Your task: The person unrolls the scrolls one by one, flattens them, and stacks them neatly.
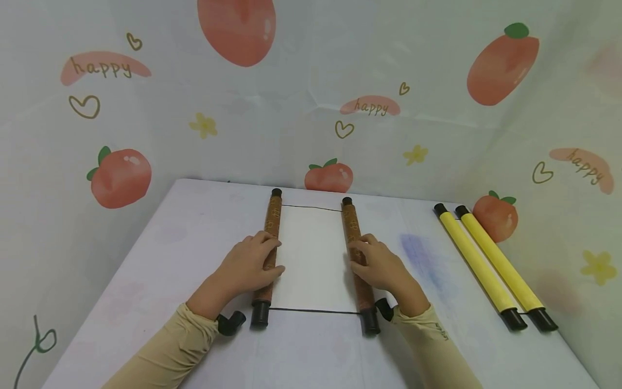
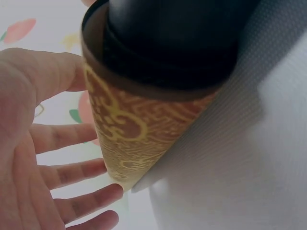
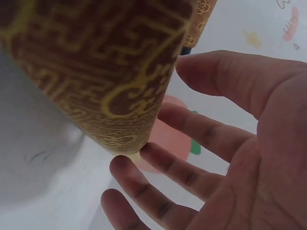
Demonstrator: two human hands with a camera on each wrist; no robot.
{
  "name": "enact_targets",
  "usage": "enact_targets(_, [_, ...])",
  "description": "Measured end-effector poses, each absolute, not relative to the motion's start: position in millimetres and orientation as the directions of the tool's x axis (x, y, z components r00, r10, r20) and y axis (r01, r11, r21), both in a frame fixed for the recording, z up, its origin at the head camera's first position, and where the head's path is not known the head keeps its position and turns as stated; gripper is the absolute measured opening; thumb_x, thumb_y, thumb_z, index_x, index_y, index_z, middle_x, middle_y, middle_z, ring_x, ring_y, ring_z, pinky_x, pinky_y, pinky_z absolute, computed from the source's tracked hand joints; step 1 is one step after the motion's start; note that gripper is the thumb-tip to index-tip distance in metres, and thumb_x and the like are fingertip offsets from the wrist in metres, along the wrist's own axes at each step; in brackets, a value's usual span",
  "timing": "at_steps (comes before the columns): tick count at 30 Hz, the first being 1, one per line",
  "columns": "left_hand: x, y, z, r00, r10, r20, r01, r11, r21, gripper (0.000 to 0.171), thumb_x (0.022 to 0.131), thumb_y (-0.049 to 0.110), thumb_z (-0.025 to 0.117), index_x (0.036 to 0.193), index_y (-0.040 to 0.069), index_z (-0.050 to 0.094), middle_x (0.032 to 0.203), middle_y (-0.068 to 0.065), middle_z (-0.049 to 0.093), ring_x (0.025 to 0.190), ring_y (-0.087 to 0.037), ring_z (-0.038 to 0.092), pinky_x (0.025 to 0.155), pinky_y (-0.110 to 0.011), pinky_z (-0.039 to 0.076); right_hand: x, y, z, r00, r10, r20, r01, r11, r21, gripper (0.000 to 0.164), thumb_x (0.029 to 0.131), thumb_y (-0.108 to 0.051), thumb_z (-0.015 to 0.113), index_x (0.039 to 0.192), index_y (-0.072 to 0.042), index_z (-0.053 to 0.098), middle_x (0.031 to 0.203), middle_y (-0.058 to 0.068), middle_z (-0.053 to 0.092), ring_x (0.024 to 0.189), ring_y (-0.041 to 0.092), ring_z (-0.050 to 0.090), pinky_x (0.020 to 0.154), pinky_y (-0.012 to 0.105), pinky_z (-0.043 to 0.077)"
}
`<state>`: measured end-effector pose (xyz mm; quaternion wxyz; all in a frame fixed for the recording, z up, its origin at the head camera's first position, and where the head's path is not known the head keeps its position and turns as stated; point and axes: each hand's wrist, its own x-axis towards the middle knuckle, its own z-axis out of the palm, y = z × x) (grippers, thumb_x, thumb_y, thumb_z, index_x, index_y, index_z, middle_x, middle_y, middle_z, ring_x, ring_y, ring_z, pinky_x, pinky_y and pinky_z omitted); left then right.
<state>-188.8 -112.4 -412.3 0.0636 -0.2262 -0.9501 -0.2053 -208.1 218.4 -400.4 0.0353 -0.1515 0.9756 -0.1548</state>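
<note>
Two hands rest on a partly unrolled scroll on the bench point(image 1: 184, 243). The left hand point(image 1: 250, 265) lies over the left roller point(image 1: 269, 254), fingers straight and relaxed, grasping nothing; the right hand point(image 1: 381, 267) lies likewise over the right roller point(image 1: 357, 259), fingers extended along it. Between the rollers a white sheet point(image 1: 313, 259) is spread flat, edged near and far by a thin dark line. Each roller ends in black caps, and the nearest caps sit just ahead of the wrists.

The head view alone shows the whole layout: the scroll near the bench's middle, and two yellow rolls point(image 1: 488, 265) with black caps lying side by side, well apart to the right. A backdrop point(image 1: 311, 108) printed with peaches, hearts and "happy" encloses the bench.

The left wrist view shows what the head view cannot: the brown-and-gold pattern on the roller point(image 2: 129, 139), its black cap close up, and the open palm point(image 2: 29, 158) with fingers spread beside it. The right wrist view shows the same pattern point(image 3: 105, 67), with fingertips point(image 3: 148, 153) touching the roller's lower edge.
</note>
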Motion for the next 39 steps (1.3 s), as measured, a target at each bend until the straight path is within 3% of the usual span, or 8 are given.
enact_targets(15, [-194.0,-122.3,-410.3,-0.921,0.358,0.152,0.389,0.852,0.351,0.060,0.093,0.040,0.075,0.141,0.005,0.066,0.138,-0.024,0.060,0.107,-0.040,0.066,0.088,-0.056,0.057,-210.5,230.3,-396.4,-0.965,-0.257,-0.043,-0.231,0.919,-0.319,0.039,0.101,-0.026,0.071,0.137,-0.012,0.066,0.142,0.012,0.063,0.120,0.034,0.068,0.092,0.057,0.057])
enact_targets(21, [-193.6,-126.9,-409.0,-0.931,0.344,0.125,0.365,0.862,0.351,0.062,0.094,0.041,0.075,0.143,0.006,0.064,0.135,-0.026,0.058,0.102,-0.039,0.065,0.083,-0.055,0.056,-211.8,234.6,-394.8,-0.974,-0.218,-0.055,-0.191,0.930,-0.314,0.044,0.097,-0.026,0.075,0.137,-0.010,0.065,0.141,0.015,0.066,0.126,0.036,0.065,0.099,0.059,0.055])
enact_targets(31, [-195.5,-133.8,-404.9,-0.945,0.319,0.074,0.324,0.876,0.358,0.058,0.096,0.039,0.073,0.143,0.007,0.062,0.132,-0.024,0.061,0.101,-0.038,0.066,0.083,-0.056,0.057,-215.0,243.8,-390.1,-0.980,-0.163,-0.118,-0.120,0.944,-0.306,0.038,0.096,-0.028,0.073,0.130,-0.014,0.066,0.135,0.013,0.070,0.099,0.026,0.068,0.075,0.047,0.055])
enact_targets(39, [-197.0,-139.6,-398.7,-0.954,0.298,0.031,0.286,0.876,0.387,0.056,0.095,0.031,0.072,0.143,0.004,0.061,0.130,-0.023,0.065,0.108,-0.040,0.068,0.088,-0.057,0.057,-214.2,252.5,-384.3,-0.982,-0.165,-0.096,-0.129,0.944,-0.305,0.048,0.088,-0.015,0.070,0.135,-0.011,0.065,0.145,0.018,0.063,0.110,0.032,0.065,0.082,0.053,0.056])
